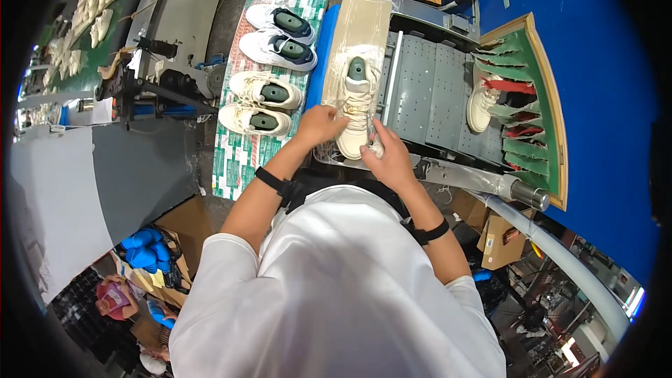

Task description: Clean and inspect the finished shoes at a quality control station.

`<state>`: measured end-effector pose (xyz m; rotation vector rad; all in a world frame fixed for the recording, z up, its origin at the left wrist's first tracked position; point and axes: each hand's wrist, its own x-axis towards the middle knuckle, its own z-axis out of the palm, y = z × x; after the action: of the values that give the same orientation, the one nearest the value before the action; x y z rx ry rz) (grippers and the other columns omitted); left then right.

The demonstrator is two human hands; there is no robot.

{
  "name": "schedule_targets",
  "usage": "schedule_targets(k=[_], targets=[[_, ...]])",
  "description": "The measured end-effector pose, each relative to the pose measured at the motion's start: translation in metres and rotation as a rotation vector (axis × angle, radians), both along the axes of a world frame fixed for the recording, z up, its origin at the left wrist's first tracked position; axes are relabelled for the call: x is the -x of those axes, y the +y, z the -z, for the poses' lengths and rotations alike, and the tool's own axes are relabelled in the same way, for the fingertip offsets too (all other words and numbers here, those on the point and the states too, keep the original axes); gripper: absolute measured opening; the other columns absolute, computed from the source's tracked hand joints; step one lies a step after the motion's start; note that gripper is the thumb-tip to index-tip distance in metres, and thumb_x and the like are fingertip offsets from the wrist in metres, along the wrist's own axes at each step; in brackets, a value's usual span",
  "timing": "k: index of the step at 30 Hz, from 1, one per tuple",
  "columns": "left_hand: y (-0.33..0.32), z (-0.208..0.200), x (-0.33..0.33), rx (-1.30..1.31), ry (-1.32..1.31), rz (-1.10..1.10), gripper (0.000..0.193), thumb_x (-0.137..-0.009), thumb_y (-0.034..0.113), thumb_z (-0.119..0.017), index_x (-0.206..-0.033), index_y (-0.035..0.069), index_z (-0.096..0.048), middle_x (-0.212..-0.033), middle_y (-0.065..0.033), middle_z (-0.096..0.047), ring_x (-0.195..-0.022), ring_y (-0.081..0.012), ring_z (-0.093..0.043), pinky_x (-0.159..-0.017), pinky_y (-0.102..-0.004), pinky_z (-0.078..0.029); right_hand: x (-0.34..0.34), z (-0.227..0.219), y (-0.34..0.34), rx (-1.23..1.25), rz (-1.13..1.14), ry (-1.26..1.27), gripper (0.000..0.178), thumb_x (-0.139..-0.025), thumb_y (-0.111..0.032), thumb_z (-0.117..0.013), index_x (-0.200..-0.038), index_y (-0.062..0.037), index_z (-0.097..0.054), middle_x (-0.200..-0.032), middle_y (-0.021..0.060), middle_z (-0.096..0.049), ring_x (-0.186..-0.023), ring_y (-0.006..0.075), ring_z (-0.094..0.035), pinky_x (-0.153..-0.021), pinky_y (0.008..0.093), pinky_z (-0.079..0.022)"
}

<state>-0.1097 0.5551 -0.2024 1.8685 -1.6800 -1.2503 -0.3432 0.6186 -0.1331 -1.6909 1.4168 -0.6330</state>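
Note:
A cream lace-up sneaker (358, 138) lies on a tan board in front of me, its toe toward me and a dark green shoe last (357, 68) in its opening. My left hand (320, 126) is closed against the sneaker's left side, with fingertips at the laces. On the other side of the toe, my right hand (392, 161) pinches a small whitish wad (378, 145), perhaps cloth; its exact kind is unclear. This hand is close to the shoe's right edge, and its index finger points up along the side.
On a green-and-white patterned board (227, 161) at left stand a pair of white-and-navy sneakers (276, 49) and a cream pair (255, 122). A perforated metal conveyor (427, 91) at right carries another cream shoe (479, 108) beside a green-flapped opening (521, 147). A metal roller (528, 194) juts out nearby.

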Motion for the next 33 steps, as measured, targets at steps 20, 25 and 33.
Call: schedule_targets(k=[20,25,33], targets=[[-0.106,-0.023,-0.002,0.201,0.205,0.375,0.048,-0.081,0.021,-0.09,-0.128,0.021,-0.08,-0.162,-0.016,-0.053,-0.139,-0.0345,-0.061,-0.11,-0.039,-0.052,-0.061,0.002,-0.04,-0.295,-0.03,-0.22,0.071,-0.093,-0.03,-0.073,-0.148,0.0107,-0.055,-0.114,0.0217,-0.074,-0.11,0.027,-0.071,-0.1,0.039,-0.054],[-0.109,-0.011,-0.012,0.184,0.251,0.383,0.05,-0.084,0.026,-0.089,-0.132,0.019,-0.078,-0.165,-0.0142,-0.049,-0.144,-0.0316,-0.057,-0.116,-0.0384,-0.048,-0.062,-0.037,-0.007,-0.227,-0.286,-0.142,0.066,-0.09,-0.026,-0.076,-0.145,0.007,-0.06,-0.11,0.02,-0.074,-0.106,0.0298,-0.071,-0.098,0.0392,-0.054],[-0.08,-0.027,0.02,0.27,0.194,0.165,0.053,-0.083,0.039,-0.089,-0.125,0.009,-0.08,-0.162,-0.0163,-0.054,-0.131,-0.034,-0.067,-0.104,-0.0378,-0.056,-0.017,-0.006,-0.04,0.225,-0.063,0.294,0.078,-0.081,-0.03,-0.079,-0.142,0.0131,-0.057,-0.104,0.0228,-0.068,-0.099,0.0405,-0.066,-0.093,0.0489,-0.052]])
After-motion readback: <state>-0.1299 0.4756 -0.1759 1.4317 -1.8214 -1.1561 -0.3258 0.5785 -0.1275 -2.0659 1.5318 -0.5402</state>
